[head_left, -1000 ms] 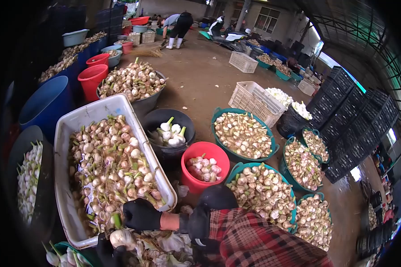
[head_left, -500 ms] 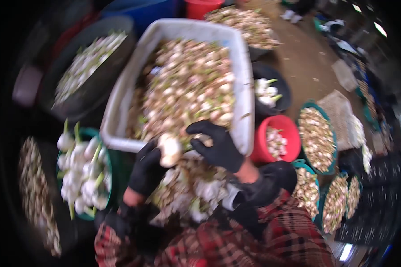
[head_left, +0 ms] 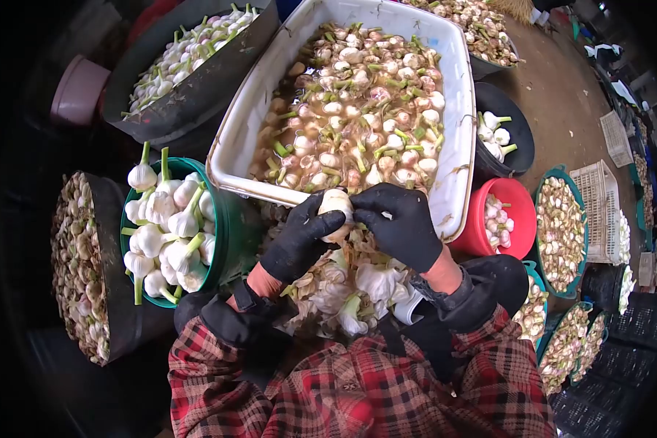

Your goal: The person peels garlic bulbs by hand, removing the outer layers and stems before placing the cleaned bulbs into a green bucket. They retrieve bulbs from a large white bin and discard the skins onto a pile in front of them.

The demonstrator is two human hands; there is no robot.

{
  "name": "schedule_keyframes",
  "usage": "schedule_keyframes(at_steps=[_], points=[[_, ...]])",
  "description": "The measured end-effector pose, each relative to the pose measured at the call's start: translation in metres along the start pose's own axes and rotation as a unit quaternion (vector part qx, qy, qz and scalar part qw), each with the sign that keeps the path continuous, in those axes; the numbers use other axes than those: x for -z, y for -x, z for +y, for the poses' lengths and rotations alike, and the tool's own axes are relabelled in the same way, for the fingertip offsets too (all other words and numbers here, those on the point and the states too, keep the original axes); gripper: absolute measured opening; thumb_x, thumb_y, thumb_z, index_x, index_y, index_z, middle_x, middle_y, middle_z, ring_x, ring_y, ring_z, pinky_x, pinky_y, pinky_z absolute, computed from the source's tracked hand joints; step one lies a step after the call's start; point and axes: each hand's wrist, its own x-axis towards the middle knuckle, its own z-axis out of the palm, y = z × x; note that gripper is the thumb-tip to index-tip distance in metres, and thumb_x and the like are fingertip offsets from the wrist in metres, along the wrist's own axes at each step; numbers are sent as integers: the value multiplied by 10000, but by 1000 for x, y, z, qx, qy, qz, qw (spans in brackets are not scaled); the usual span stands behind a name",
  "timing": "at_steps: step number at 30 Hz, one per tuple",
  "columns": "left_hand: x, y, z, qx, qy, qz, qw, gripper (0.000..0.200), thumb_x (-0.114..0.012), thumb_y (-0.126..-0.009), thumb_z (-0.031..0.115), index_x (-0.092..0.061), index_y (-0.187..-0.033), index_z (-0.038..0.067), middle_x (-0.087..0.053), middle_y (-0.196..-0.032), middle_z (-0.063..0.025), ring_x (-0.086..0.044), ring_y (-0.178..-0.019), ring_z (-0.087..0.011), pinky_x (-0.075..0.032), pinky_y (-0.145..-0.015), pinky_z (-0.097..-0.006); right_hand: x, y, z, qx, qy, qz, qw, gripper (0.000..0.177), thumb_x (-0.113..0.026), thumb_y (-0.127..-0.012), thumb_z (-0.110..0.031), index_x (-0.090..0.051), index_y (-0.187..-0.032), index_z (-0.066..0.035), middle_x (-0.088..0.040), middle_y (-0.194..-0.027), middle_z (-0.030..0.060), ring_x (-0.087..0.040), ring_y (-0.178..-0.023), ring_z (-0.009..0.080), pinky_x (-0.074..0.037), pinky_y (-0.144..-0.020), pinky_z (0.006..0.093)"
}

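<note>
A pale garlic bulb (head_left: 336, 206) is gripped in my black-gloved left hand (head_left: 298, 242), thumb across its front. From the other side, my gloved right hand (head_left: 404, 223) presses its closed fingertips against the bulb's right edge; a small whitish bit shows by its fingers. Under both hands lies a heap of papery garlic skins (head_left: 350, 288). Just beyond them, a white tub (head_left: 230, 179) holds brownish water crowded with garlic bulbs (head_left: 372, 120). At my left, a green bucket (head_left: 233, 241) is piled with clean white bulbs (head_left: 171, 219), stems on.
A red bucket (head_left: 520, 201) with some bulbs stands right of the tub, below a black bucket (head_left: 518, 124). Green baskets (head_left: 582, 219) of garlic line the right side near a white crate (head_left: 598, 193). Dark containers (head_left: 197, 98) of garlic stand at the left.
My right hand has come in from apart to touch the bulb, its fingers now closer together. The bulb stays in my left hand. The whole view has shifted and become sharper.
</note>
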Motion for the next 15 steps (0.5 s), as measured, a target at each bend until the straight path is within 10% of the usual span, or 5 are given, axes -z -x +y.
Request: schedule_keyframes(at_steps=[11, 13, 15], points=[[-8, -7, 20, 168, -293, 21, 941, 497, -681, -835, 286, -523, -1219, 13, -623, -972, -48, -606, -825, -137, -498, -763, -295, -6, 9, 4, 81, 168, 42, 981, 80, -603, -773, -40, -556, -830, -70, -571, -754, 107, -600, -669, 324, -478, -567, 407], [0, -6, 3, -98, -398, -38, 911, 549, -719, -780, 273, -522, -1212, -4, -639, -955, -80, -615, -868, -165, -494, -817, -320, -6, 9, 6, 65, 152, 42, 985, 62, -598, -780, -43, -555, -820, -65, -577, -733, 111, -603, -668, 330, -478, -570, 408], [-5, 0, 6, -101, -385, -93, 913, 672, -735, -766, 169, -421, -1330, -17, -565, -1138, -70, -543, -998, -122, -463, -872, -291, -4, 6, 15, -14, 105, 33, 994, 33, -581, -794, -45, -550, -794, -36, -583, -683, 138, -605, -676, 358, -477, -579, 405]])
